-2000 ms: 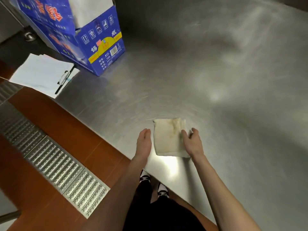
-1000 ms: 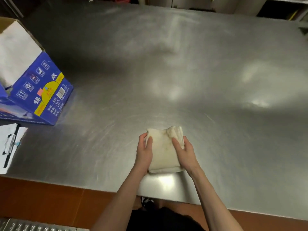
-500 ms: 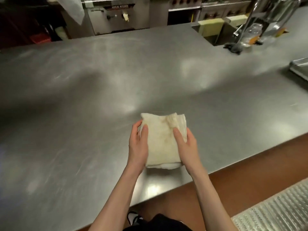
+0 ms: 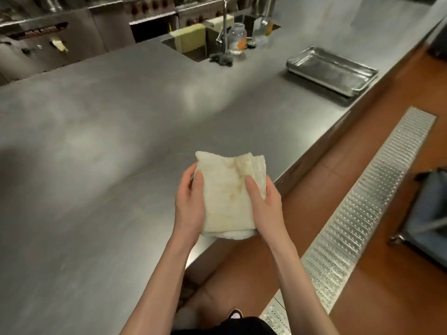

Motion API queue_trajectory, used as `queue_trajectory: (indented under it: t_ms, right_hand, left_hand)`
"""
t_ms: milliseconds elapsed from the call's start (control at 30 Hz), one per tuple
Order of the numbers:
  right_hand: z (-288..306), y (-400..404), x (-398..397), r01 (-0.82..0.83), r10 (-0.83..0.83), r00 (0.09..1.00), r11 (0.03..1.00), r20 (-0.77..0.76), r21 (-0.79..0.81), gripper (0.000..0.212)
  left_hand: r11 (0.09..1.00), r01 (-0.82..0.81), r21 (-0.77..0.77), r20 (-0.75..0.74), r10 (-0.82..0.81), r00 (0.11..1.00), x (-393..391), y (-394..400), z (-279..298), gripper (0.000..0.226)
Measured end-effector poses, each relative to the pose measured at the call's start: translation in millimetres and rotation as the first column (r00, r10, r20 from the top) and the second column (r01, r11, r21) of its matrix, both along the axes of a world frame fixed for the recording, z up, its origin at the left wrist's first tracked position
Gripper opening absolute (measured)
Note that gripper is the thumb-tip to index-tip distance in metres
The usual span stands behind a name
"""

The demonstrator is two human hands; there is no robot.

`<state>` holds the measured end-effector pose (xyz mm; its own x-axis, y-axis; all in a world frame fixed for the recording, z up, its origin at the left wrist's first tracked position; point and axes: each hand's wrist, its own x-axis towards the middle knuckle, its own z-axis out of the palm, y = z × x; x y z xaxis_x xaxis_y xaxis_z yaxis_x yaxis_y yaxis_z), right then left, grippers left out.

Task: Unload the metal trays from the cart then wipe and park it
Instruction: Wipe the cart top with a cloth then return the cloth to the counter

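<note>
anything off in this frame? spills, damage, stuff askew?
The cloth held in the left hand and right hand has yellow-brown stains. The trays sit skewed to the counter edge. No spills or damage show.

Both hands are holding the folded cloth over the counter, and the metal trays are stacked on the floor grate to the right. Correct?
Not quite. The left hand and right hand do hold the folded cloth, but the head view shows the metal trays stacked on the steel counter near its right edge, not on the floor grate.
</note>
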<state>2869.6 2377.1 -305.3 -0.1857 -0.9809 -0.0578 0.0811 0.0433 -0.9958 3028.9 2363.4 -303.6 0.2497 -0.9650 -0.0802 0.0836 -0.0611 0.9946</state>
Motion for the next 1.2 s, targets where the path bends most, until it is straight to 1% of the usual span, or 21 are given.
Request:
queue_trajectory:
  t_ms: [200,333,500,667,767,833,867,933,967,1033,1100,1200]
  right_hand:
    - [1,5,-70,0.176,-0.176,0.984,0.983,-0.001,-0.049,0.012]
    - [0,4,-116,0.298,-0.299,0.954,0.953,-0.026,-0.050,0.009]
    - [2,-10,-169,0.432,-0.433,0.901,0.901,-0.026,-0.033,0.014]
    - [9,-38,-220,0.579,-0.579,0.816,0.816,0.006,-0.014,0.015]
    - [17,-59,-252,0.626,-0.626,0.780,0.780,-0.007,0.000,0.014]
    - [21,-74,-272,0.647,-0.646,0.763,0.763,-0.017,0.016,0.014]
    - [23,-82,-282,0.653,-0.653,0.757,0.757,-0.032,0.027,0.018]
    - [26,-94,-297,0.668,-0.665,0.744,0.743,-0.062,0.036,0.034]
    - [27,-102,-306,0.677,-0.675,0.735,0.735,-0.058,0.024,0.036]
    - [26,-114,-320,0.700,-0.700,0.713,0.714,-0.037,0.001,0.026]
    - [25,-125,-333,0.735,-0.734,0.678,0.678,-0.016,0.013,0.019]
    - [20,-135,-352,0.761,-0.761,0.649,0.648,-0.014,0.036,0.019]
  left_hand:
    - [0.982,0.188,-0.027,-0.007,-0.188,0.982,-75,-21,-1,0.027]
    - [0.949,0.312,-0.043,0.015,-0.311,0.950,-126,-41,-5,0.025]
    - [0.901,0.425,-0.080,0.024,-0.425,0.905,-191,-76,-8,0.024]
    - [0.849,0.518,-0.109,-0.004,-0.521,0.854,-255,-123,-5,0.026]
    - [0.810,0.571,-0.132,-0.017,-0.578,0.816,-294,-152,-1,0.025]
    - [0.785,0.604,-0.141,-0.022,-0.612,0.791,-317,-172,-1,0.029]
    - [0.767,0.626,-0.141,-0.027,-0.635,0.772,-328,-183,-1,0.032]
    - [0.741,0.656,-0.144,-0.031,-0.666,0.745,-349,-200,0,0.033]
    - [0.728,0.668,-0.154,-0.031,-0.679,0.733,-360,-210,0,0.032]
    - [0.703,0.691,-0.171,-0.032,-0.705,0.709,-381,-224,1,0.030]
    - [0.678,0.712,-0.184,-0.036,-0.728,0.684,-398,-237,-2,0.030]
    - [0.648,0.738,-0.186,-0.042,-0.756,0.653,-421,-250,-7,0.031]
